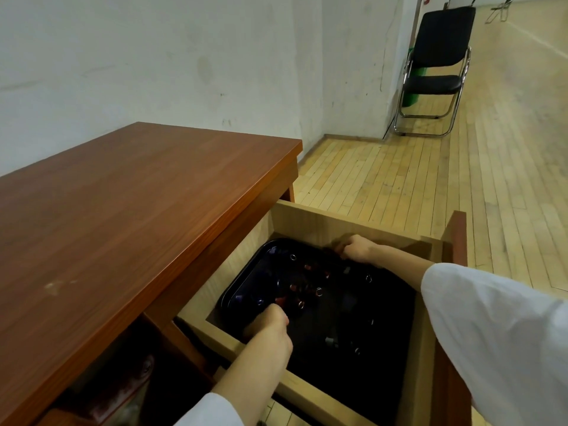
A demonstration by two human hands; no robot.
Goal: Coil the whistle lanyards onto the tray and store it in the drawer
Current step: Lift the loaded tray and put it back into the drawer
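Your drawer (307, 215) stands pulled out beneath the wooden counter (138, 210). Inside it sits the black tray (233, 290), carrying the whistle lanyards (307, 290).

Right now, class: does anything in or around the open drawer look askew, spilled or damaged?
Nothing stands out. The left hand and right hand grip the tray, which is square inside the drawer; its contents are too dark to judge.

Loose white sleeves (491, 333) cover both arms, leaving left hand (270, 330) and right hand (358, 249) bare.
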